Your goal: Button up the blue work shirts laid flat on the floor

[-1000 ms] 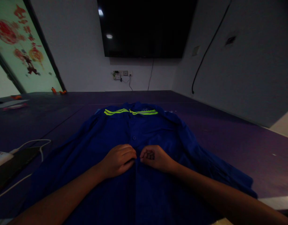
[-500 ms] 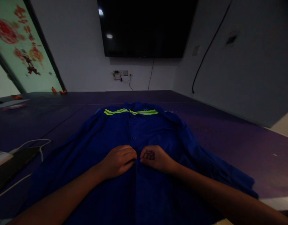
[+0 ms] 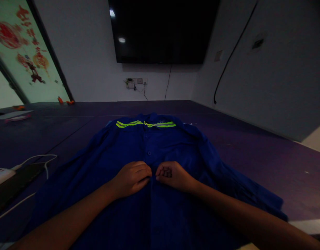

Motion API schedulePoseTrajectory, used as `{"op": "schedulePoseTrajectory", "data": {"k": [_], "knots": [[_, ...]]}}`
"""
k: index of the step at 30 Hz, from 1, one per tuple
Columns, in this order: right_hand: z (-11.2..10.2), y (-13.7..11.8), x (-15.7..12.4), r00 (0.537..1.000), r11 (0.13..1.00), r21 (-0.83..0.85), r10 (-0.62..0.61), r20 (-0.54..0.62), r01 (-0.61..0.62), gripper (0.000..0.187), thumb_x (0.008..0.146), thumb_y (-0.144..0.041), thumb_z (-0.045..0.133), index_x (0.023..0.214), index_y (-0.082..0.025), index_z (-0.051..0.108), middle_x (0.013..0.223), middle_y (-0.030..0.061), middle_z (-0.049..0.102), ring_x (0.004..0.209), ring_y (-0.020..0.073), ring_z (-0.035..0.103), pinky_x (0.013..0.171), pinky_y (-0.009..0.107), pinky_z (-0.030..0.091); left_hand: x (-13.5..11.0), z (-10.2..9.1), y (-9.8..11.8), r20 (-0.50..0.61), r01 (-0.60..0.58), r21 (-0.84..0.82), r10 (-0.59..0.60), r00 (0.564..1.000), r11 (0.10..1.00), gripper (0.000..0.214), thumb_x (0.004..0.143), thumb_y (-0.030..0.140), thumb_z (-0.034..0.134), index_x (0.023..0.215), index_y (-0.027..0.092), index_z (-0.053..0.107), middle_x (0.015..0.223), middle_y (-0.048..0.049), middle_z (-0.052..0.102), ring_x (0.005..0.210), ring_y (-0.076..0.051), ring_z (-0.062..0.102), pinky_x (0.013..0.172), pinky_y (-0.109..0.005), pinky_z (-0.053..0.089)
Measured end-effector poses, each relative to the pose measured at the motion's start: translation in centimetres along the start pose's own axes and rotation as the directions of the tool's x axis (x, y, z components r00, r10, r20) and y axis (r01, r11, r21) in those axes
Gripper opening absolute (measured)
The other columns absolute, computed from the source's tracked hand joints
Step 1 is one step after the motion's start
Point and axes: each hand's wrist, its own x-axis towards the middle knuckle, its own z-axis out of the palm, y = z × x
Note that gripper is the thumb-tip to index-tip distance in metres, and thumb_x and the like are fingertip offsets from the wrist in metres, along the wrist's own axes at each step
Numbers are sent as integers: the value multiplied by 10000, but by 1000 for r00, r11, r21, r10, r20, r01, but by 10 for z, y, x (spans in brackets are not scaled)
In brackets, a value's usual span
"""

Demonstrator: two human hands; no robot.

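A blue work shirt (image 3: 160, 146) with yellow-green reflective stripes (image 3: 145, 124) lies spread flat on the dark purple table (image 3: 253, 152), collar end far from me. My left hand (image 3: 131, 178) and my right hand (image 3: 172, 175) meet at the shirt's front placket, both with fingers curled and pinching the fabric edges together. A small blue button (image 3: 149, 152) shows on the placket just beyond my hands.
A white charger with a cable (image 3: 32, 160) and a dark phone (image 3: 16, 180) lie at the left edge. A black wall screen (image 3: 162, 31) hangs ahead, with a socket and wires (image 3: 135, 82) below it. Papers (image 3: 11, 116) rest far left.
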Motion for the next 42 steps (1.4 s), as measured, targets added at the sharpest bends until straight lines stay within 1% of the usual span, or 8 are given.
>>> {"op": "schedulePoseTrajectory", "data": {"k": [8, 19, 25, 30, 36, 42], "knots": [[1, 4, 1, 1000, 1000, 3, -2, -1, 2, 161, 655, -275, 650, 707, -139, 581, 547, -36, 515, 477, 56, 455, 452, 171, 354, 0, 2, 0, -16, -12, -2, 12, 1000, 1000, 101, 796, 144, 464, 854, 156, 545, 842, -32, 631, 794, -133, 564, 712, -260, 443], [2, 6, 2, 1000, 1000, 10, -3, 12, 3, 122, 664, -241, 639, 708, -145, 579, 556, -35, 523, 485, 57, 464, 457, 170, 357, 0, 3, -1, -14, -4, -6, 4, 1000, 1000, 97, 798, 147, 469, 853, 158, 548, 840, -29, 633, 790, -128, 562, 694, -251, 436], [3, 5, 1, 999, 1000, -9, 23, 33, -23, 283, 576, -325, 726, 710, -145, 552, 552, -46, 514, 474, 55, 446, 432, 167, 337, 0, 6, 0, -4, -11, -13, 11, 1000, 1000, 95, 815, 161, 453, 822, 156, 548, 823, -30, 627, 774, -122, 558, 687, -242, 431], [3, 4, 0, 999, 1000, -1, 20, 30, -20, 308, 574, -358, 726, 712, -144, 553, 554, -45, 513, 481, 57, 450, 434, 169, 341, 1, 5, 0, -17, -24, -1, 24, 1000, 1000, 90, 813, 161, 459, 824, 156, 549, 820, -29, 626, 775, -121, 557, 691, -240, 428], [2, 7, 1, 999, 1000, -12, 28, 39, -28, 276, 574, -330, 727, 706, -151, 563, 555, -44, 521, 483, 63, 460, 437, 172, 342, 0, 4, 0, -14, -29, 21, 29, 999, 999, 94, 810, 153, 455, 824, 154, 548, 827, -32, 626, 771, -123, 556, 682, -242, 432], [2, 7, 1, 999, 1000, -27, 10, 35, -9, 199, 614, -271, 692, 714, -152, 568, 564, -40, 532, 489, 65, 470, 445, 172, 353, 0, 1, 1, -25, -43, 32, 44, 999, 999, 109, 810, 151, 443, 831, 154, 549, 819, -33, 626, 764, -128, 557, 678, -252, 436]]}}
